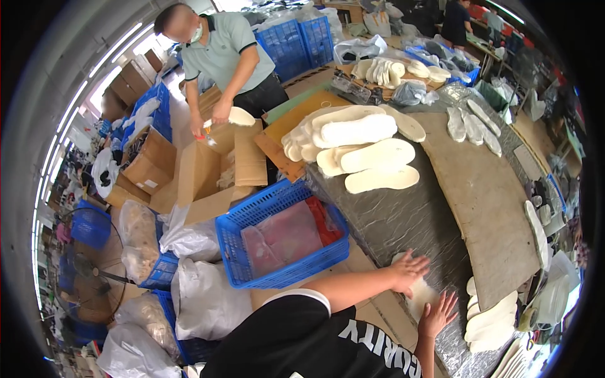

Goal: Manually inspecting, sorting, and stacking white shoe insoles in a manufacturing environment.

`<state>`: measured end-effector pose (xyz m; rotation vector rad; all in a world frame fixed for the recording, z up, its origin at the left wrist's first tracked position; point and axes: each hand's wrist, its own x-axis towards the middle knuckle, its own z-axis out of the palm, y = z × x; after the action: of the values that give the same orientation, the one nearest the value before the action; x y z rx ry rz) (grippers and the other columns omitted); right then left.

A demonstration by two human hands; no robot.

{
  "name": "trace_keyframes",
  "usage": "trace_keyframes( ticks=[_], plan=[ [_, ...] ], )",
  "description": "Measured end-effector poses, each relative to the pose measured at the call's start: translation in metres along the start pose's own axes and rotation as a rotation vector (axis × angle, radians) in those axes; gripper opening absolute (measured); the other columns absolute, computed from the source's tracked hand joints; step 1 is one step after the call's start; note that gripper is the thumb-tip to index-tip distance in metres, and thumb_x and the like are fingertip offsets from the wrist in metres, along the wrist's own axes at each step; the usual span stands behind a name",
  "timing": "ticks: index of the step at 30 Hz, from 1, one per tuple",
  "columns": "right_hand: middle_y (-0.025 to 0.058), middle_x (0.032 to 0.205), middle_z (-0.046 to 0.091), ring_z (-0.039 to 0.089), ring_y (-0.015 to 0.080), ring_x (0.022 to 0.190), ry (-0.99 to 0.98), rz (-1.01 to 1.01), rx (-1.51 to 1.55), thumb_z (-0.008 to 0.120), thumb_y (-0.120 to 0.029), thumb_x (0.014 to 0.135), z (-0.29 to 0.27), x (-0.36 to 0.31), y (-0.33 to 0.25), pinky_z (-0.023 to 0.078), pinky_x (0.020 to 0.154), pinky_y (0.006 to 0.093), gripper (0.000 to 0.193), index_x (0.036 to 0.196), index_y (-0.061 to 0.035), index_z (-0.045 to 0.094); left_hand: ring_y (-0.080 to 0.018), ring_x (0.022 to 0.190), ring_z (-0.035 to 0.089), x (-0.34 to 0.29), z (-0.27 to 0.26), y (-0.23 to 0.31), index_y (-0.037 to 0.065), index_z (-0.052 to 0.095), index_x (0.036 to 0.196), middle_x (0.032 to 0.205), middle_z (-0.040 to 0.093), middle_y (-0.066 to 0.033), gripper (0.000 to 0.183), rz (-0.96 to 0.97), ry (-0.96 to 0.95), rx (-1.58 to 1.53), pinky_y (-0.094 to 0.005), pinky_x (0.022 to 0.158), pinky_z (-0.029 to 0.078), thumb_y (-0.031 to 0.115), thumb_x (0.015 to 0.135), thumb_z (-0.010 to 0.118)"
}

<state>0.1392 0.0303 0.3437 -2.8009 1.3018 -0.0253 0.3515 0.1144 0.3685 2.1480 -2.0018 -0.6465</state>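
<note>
A cream insole [420, 294] lies flat on the dark grey worktop [403, 220] at the lower right. My left hand [408, 269] rests palm down on its far end with the fingers spread. My right hand [438, 313] lies flat at its near edge, fingers also apart. Neither hand grips anything. My black-sleeved torso fills the lower middle of the view.
More cream insoles [368, 148] are stacked farther along the worktop, and another pile [491, 321] sits right of my hands. A blue crate [252, 217] holds pinkish bags to my left. A person in a green shirt [230, 53] works over cardboard boxes [208, 170]. A brown board [488, 195] lies on the right.
</note>
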Motion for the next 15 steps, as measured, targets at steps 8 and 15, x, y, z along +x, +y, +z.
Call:
trace_keyframes(
  ticks=[8,15],
  plan=[
    [0.0190,0.134,0.046,0.043,0.0358,0.123,0.326,-0.067,0.450,0.043,-0.038,0.095,0.051,-0.016,0.045,0.028,0.107,0.0459,0.050,0.131,-0.0031,0.046,-0.0267,0.118,0.041,-0.038,0.022,-0.003,0.004,0.051,0.118,0.122,0.047,-0.0112,0.078,-0.191,0.147,0.059,-0.0460,0.092,0.039,0.036,0.055,0.083],
    [0.0067,0.095,0.060,0.055,0.0138,0.083,0.136,0.395,1.145,0.055,-0.010,0.091,0.009,-0.012,0.047,0.045,0.075,0.0282,0.028,0.117,0.0007,0.055,-0.0261,0.101,0.047,-0.068,0.014,0.017,0.007,0.049,0.104,0.105,0.046,-0.0098,0.063,0.044,0.389,0.144,-0.0402,0.082,0.039,0.032,0.057,0.082]
  ],
)
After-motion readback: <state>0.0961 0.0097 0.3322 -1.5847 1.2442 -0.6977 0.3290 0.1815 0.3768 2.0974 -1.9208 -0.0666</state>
